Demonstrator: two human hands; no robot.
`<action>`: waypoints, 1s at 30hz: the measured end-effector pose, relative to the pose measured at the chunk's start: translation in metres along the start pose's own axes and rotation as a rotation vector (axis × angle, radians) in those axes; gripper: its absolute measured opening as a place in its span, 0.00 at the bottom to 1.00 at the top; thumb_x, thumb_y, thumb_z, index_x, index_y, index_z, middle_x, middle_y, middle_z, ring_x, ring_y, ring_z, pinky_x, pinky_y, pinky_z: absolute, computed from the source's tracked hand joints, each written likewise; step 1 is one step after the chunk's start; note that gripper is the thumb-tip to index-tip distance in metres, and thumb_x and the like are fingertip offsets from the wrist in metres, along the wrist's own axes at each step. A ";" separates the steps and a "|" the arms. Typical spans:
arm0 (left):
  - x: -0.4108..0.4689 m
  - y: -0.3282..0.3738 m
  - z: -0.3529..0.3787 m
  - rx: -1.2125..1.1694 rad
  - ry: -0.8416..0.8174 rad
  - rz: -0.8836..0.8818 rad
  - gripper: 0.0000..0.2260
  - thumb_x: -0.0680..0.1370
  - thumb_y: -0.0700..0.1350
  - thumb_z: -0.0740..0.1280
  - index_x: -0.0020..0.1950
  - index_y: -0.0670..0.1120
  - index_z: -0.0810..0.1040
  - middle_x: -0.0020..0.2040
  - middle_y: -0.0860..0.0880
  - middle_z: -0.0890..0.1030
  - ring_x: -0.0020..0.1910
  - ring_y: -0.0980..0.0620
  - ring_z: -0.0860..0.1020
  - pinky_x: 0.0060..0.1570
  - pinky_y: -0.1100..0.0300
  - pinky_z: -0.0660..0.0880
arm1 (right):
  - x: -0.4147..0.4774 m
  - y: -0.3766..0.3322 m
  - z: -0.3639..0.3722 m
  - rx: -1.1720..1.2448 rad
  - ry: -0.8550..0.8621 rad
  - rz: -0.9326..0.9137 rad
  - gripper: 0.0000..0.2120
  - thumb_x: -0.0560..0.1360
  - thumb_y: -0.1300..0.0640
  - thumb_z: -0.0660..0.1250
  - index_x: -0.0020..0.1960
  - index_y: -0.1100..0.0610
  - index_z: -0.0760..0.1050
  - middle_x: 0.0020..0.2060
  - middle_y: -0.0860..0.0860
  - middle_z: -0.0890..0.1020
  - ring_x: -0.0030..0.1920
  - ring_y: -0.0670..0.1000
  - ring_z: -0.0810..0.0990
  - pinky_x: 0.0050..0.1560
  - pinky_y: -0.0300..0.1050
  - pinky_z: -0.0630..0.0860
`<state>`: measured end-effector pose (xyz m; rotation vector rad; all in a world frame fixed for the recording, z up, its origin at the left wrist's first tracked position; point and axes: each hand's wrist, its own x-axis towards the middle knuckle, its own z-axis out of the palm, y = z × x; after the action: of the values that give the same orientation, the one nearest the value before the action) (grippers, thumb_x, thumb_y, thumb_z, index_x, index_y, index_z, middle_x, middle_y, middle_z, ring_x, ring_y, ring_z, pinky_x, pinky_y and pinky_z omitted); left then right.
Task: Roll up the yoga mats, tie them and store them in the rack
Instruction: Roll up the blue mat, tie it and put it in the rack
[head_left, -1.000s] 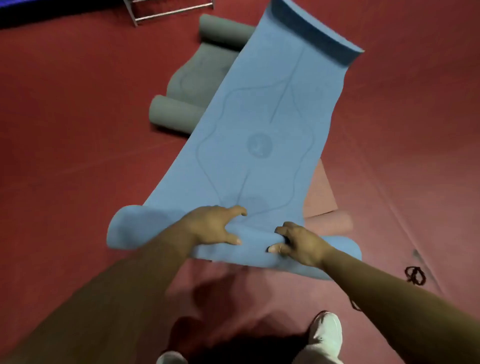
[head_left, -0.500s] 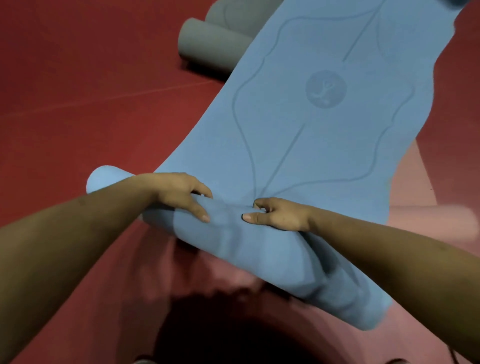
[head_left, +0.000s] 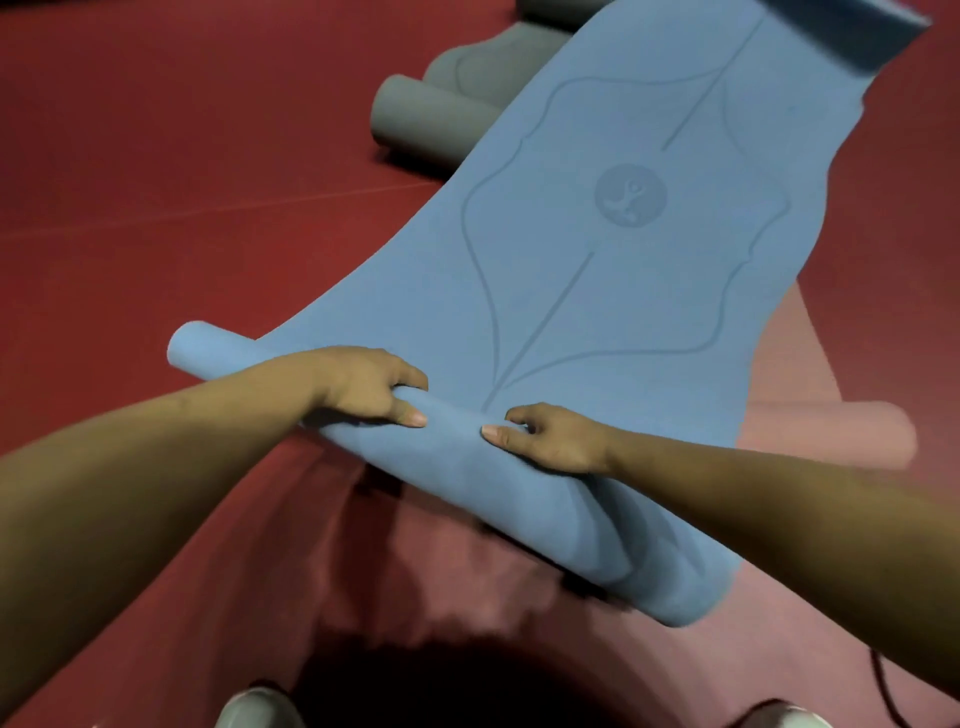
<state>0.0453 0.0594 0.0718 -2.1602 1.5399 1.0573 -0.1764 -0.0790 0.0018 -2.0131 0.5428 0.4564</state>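
Head view | left hand and right hand curl close together over the started roll of the blue mat, on the red floor | best rolled tight, hands wider, ends level | rack unseen; grey mat and pink mat partly covered; ties not visible.

Single cam, head-worn, wide-angle. Faces fwd and steeply down along both forearms. Near mid-frame, close to the lens: left hand and right hand. Both shoes show at bottom edge, nearer than the hands; blue yoga mat runs away beyond the hands to top right, w/ red floor around.
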 end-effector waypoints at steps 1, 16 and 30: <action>-0.001 0.005 0.006 -0.028 -0.024 0.005 0.12 0.76 0.59 0.68 0.51 0.53 0.74 0.40 0.56 0.78 0.42 0.53 0.77 0.44 0.58 0.73 | -0.006 0.001 0.006 -0.052 -0.005 0.003 0.22 0.76 0.29 0.57 0.42 0.46 0.73 0.39 0.41 0.78 0.43 0.46 0.77 0.50 0.40 0.70; -0.079 0.057 0.040 -0.503 0.001 0.178 0.24 0.69 0.73 0.64 0.50 0.54 0.72 0.40 0.55 0.79 0.37 0.55 0.75 0.44 0.56 0.71 | -0.113 -0.057 -0.063 -0.010 -0.210 0.103 0.17 0.79 0.39 0.63 0.46 0.52 0.78 0.38 0.43 0.82 0.40 0.44 0.81 0.43 0.36 0.76; -0.100 0.136 0.017 0.092 0.367 0.326 0.15 0.79 0.64 0.57 0.45 0.53 0.68 0.42 0.53 0.73 0.50 0.46 0.75 0.46 0.53 0.69 | -0.195 -0.026 -0.043 0.107 0.051 0.075 0.16 0.81 0.43 0.62 0.46 0.55 0.78 0.38 0.40 0.79 0.37 0.41 0.76 0.45 0.36 0.70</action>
<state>-0.1002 0.0859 0.1544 -2.1758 2.1161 0.6768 -0.3204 -0.0693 0.1428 -1.9107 0.6623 0.4139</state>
